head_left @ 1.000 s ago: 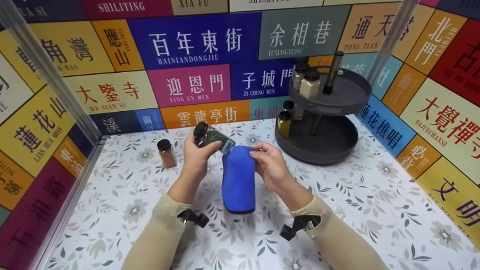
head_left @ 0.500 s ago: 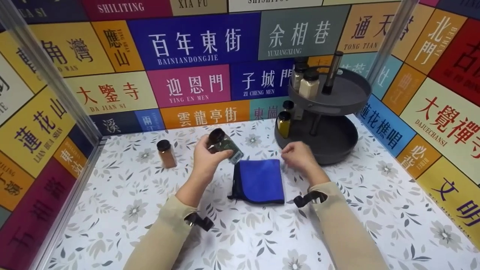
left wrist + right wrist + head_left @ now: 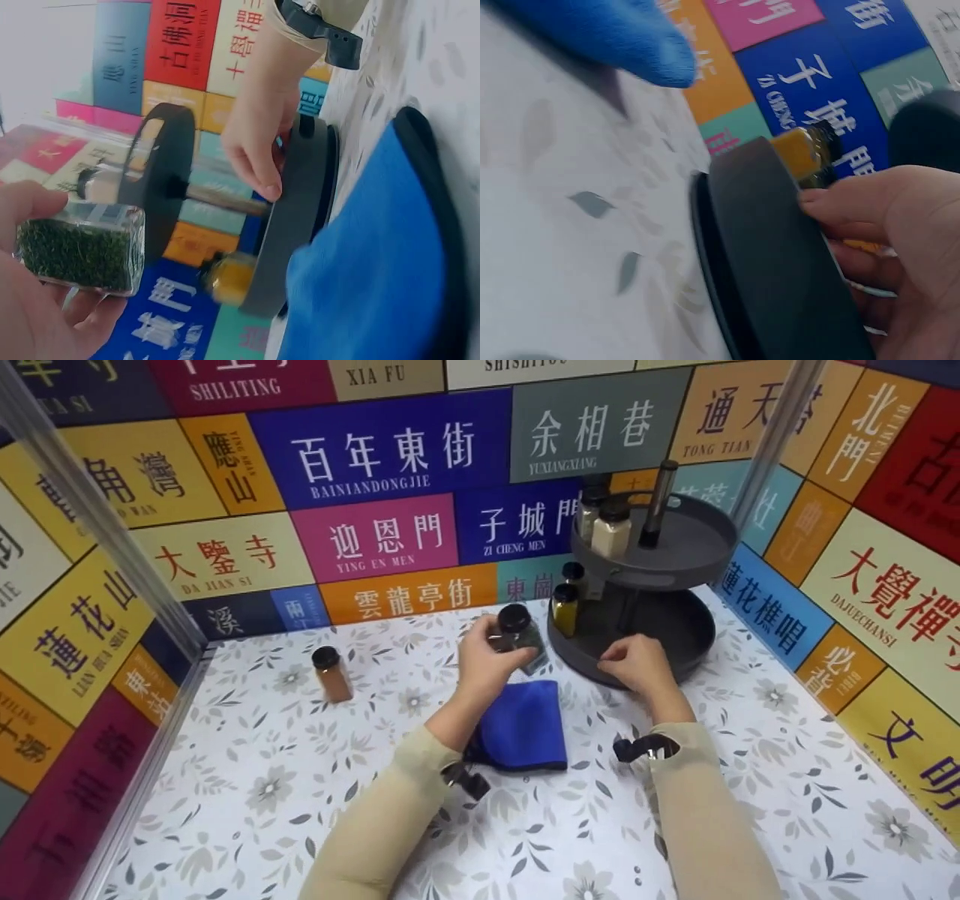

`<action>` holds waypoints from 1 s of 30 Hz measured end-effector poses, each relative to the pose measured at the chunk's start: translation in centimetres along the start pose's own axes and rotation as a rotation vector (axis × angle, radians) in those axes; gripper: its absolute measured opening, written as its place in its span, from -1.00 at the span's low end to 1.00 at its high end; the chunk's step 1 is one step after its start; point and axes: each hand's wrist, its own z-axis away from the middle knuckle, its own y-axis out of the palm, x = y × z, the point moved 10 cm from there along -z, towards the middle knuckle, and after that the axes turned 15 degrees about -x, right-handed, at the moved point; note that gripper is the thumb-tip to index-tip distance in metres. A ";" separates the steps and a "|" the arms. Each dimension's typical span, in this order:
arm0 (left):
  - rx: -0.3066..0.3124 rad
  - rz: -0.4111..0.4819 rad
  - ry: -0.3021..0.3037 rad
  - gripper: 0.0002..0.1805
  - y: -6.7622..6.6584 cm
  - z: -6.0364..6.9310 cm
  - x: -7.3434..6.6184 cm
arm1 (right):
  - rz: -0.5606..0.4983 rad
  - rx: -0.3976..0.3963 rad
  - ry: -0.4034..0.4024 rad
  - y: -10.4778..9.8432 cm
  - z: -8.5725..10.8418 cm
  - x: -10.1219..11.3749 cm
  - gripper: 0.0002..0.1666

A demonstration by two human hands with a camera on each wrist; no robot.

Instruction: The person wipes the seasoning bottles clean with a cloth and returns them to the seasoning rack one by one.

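My left hand [image 3: 484,660] holds a spice jar [image 3: 79,259] of dried green herbs, black cap up and tilted, between thumb and fingers. Below it lies a folded blue cloth [image 3: 526,727] with black edging, apart from the jar. My right hand [image 3: 643,669] pinches the front rim of the lower tier of a dark grey two-tier spice rack [image 3: 780,255], thumb outside and fingers over the inner side. A yellow spice jar [image 3: 565,611] stands at the left of that lower tier, with another jar behind it. Pale spice jars [image 3: 611,531] stand on the upper tier.
A black-capped jar of reddish-brown spice [image 3: 334,679] stands on the table at the left. The flower-patterned cover [image 3: 247,810] spreads under everything. Walls of coloured signs [image 3: 379,450] stand behind and at both sides, with metal posts [image 3: 161,562] in the corners.
My right hand let go of the blue cloth, which dropped folded onto the table, and moved right to the rack's rim. My left hand carried the herb jar right, towards the rack.
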 end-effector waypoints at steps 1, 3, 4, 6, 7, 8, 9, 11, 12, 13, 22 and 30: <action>0.002 -0.026 -0.003 -0.54 1.1 -0.2 0.3 | -0.006 0.018 -0.006 0.1 0.0 -0.1 -0.85; 0.006 -0.092 -0.005 -0.54 3.3 -0.7 1.1 | -0.011 0.040 -0.014 0.1 0.0 -0.2 -0.89; 0.010 -0.126 -0.010 -0.54 4.4 -1.0 1.5 | -0.014 0.045 -0.016 0.0 0.0 -0.2 -0.89; 0.014 -0.184 -0.017 -0.53 6.2 -1.5 2.4 | -0.013 0.048 -0.018 -0.3 0.0 -0.3 -0.90; 0.016 -0.205 -0.022 -0.53 7.0 -1.7 2.8 | -0.011 0.051 -0.015 -0.4 0.0 -0.4 -0.90; 0.017 -0.229 -0.023 -0.52 7.8 -1.8 3.2 | -0.010 0.056 -0.008 -0.6 0.0 -0.5 -0.91; 0.019 -0.247 -0.027 -0.52 8.5 -2.0 3.7 | -0.008 0.065 -0.002 -0.7 0.0 -0.6 -0.91; 0.023 -0.275 -0.026 -0.51 9.7 -2.3 4.3 | -0.009 0.088 0.007 -0.8 0.0 -0.8 -0.91; 0.024 -0.279 -0.026 -0.51 10.2 -2.5 4.5 | -0.010 0.101 0.014 -0.8 0.0 -0.9 -0.91; 0.025 -0.281 -0.024 -0.50 10.8 -2.6 4.7 | -0.013 0.111 0.019 -0.9 0.0 -1.0 -0.91; 0.033 -0.252 0.003 -0.39 14.0 -3.5 6.1 | -0.053 0.110 0.026 -0.8 0.1 -1.2 -0.93; 0.114 -0.459 0.037 -0.45 15.5 -3.8 7.0 | -0.067 0.109 0.024 -0.6 0.0 -1.0 -0.94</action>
